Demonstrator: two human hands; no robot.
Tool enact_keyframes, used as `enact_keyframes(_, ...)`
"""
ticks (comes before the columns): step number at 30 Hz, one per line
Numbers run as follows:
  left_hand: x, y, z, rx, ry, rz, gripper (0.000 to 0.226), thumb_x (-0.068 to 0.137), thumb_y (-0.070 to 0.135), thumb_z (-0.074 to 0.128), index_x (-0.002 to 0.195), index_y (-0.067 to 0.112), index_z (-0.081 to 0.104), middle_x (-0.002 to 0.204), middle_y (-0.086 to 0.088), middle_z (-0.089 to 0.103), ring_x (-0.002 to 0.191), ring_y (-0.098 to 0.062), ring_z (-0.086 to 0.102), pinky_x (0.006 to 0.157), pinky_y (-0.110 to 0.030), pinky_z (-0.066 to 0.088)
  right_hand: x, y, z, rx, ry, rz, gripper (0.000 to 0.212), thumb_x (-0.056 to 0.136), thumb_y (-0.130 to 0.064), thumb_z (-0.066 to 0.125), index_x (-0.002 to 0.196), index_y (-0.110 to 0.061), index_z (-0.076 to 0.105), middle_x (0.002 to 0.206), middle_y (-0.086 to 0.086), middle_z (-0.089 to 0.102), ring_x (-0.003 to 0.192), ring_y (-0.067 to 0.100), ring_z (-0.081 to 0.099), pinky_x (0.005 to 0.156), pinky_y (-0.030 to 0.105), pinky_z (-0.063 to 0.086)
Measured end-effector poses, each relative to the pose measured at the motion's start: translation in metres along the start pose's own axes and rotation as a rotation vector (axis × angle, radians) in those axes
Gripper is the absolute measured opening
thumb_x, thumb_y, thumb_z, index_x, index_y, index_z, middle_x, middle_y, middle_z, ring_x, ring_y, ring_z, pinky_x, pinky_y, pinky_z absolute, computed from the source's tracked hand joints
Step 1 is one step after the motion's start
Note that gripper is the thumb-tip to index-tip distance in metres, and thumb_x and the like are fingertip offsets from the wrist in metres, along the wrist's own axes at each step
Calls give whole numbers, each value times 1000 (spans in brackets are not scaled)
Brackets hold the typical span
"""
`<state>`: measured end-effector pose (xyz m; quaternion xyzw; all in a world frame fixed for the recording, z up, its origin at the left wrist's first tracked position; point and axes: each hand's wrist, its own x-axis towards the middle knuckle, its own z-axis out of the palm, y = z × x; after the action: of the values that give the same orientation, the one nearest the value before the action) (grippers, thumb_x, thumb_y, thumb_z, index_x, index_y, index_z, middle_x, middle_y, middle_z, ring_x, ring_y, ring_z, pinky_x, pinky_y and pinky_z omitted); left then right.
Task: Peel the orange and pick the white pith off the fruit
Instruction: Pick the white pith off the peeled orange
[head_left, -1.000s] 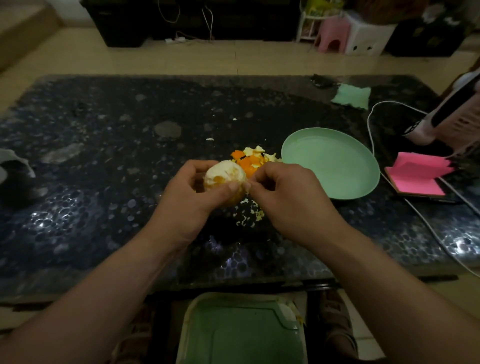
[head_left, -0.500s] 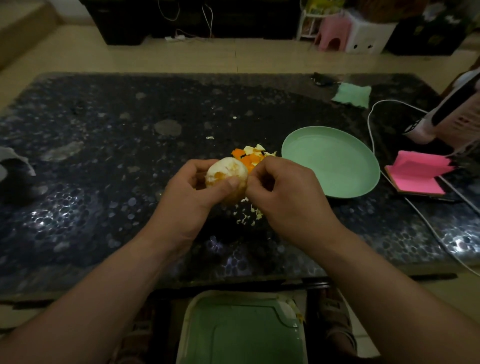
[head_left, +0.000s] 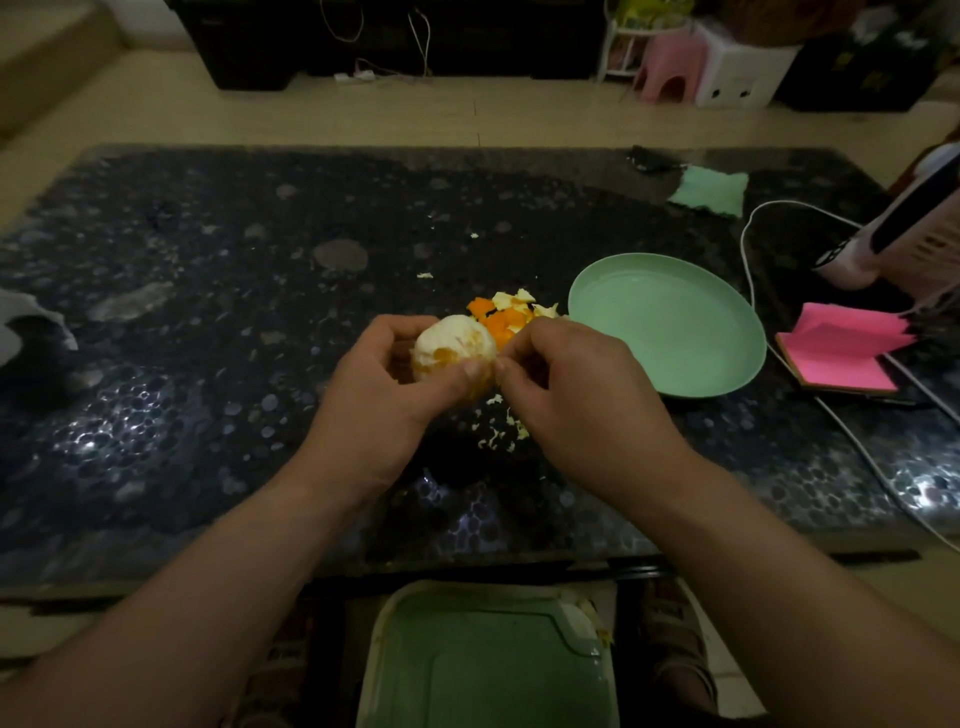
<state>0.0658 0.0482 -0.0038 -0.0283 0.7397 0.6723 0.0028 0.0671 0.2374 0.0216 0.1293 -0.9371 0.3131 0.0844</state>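
A peeled orange (head_left: 453, 343), mostly covered in white pith with some orange flesh showing, is held above the dark table by my left hand (head_left: 384, 395), thumb across its front. My right hand (head_left: 576, 395) has its fingertips pinched against the fruit's right side, right next to my left thumb; what they pinch is too small to see. Behind the fruit lies a pile of orange peel pieces (head_left: 506, 314). Small white pith scraps (head_left: 498, 431) are scattered on the table under my hands.
An empty green plate (head_left: 670, 332) lies right of the peel pile. Pink sticky notes (head_left: 841, 351), a white cable (head_left: 748, 249) and a pink-white device (head_left: 893, 228) are at the right. A green cloth (head_left: 711, 192) lies far back. A green bin (head_left: 483, 660) stands below the table's near edge.
My left hand has turned the orange slightly and lifted it a little. My right fingertips have stayed pinched at the fruit's right side.
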Motion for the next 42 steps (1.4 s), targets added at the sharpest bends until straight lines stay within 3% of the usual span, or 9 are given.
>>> enact_keyframes(3,0,-3,1,59,7,22,49,84,32,87,127,28,64,118,6,73,106,-11,72,88,-30,62,-1,-2,5,-66,37,-40,14,101,-30,63,90,-21,67,81,-10,60,73,9,55,67,35,51)
enact_keyframes(8,-2,-2,4,-2,23,7,62,71,48,84,126,27,66,115,8,76,106,-10,73,89,-31,61,0,-5,11,-89,135,-51,16,95,-29,66,82,-21,62,76,-9,58,69,10,53,63,38,50)
enact_keyframes(15,3,4,-2,-268,-49,-122,55,76,29,82,128,16,68,122,-8,76,111,-25,75,85,-33,61,2,4,3,167,143,43,13,91,-23,71,80,-23,64,74,-9,64,70,11,61,67,42,55)
enact_keyframes(19,4,8,-3,-402,-106,-167,51,83,22,74,132,8,67,124,-12,76,108,-25,76,82,-29,61,4,10,-2,221,144,94,14,97,-22,66,83,-24,67,74,-9,66,69,10,62,63,34,53)
enact_keyframes(23,6,6,-6,-476,-178,-202,48,91,23,71,136,7,66,129,-13,74,114,-24,73,90,-33,62,5,11,-3,296,103,136,15,101,-20,60,92,-26,70,66,-12,62,56,6,53,51,18,39)
enact_keyframes(28,8,4,-8,-509,-205,-231,49,89,25,69,134,6,67,131,-15,73,118,-28,71,96,-37,61,4,8,-3,300,100,63,9,102,-28,67,93,-26,68,77,-9,66,71,9,61,62,20,48)
enact_keyframes(32,7,5,-6,-447,-138,-227,47,87,25,77,129,6,67,121,-12,77,104,-22,76,80,-29,62,4,7,-5,222,107,-32,4,99,-30,73,97,-26,72,83,-14,68,77,8,63,67,18,47)
enact_keyframes(37,6,5,-2,-384,-97,-229,53,79,27,77,126,6,65,121,-14,75,99,-21,76,76,-29,62,3,9,-2,92,80,-110,5,99,-32,72,99,-26,74,87,-13,70,80,8,63,72,36,54)
enact_keyframes(42,4,3,-1,-300,-68,-215,62,68,34,83,122,8,66,116,-13,77,95,-20,77,75,-29,62,3,11,0,-39,63,-164,6,100,-29,70,98,-23,72,83,-15,61,74,5,52,64,26,38)
